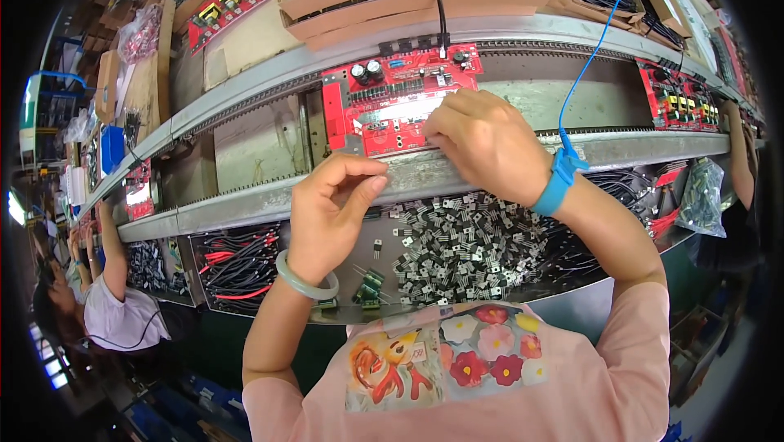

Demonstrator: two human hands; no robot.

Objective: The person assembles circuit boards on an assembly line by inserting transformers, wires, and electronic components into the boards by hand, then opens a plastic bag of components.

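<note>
A red circuit board (336,115) rests on the rails of the line in front of me, carrying capacitors (367,72) and a row of small black parts. My right hand (490,144) is over the board's right half, fingers bent and pressed together near its front edge; what they hold, if anything, is hidden. At the board's front left, above the metal rail, my left hand (331,209) has thumb and forefinger brought together, and I cannot make out anything between them. Below lies a heap of three-legged transistors (465,250), with a few green cylindrical parts (370,288) beside it.
Black and red wires (237,266) fill a tray section at left. A blue cord (600,42) runs up from my right wristband (559,180). Other red boards (682,99) sit along the line. Cardboard boxes (425,9) stand behind it. Co-workers are at both sides.
</note>
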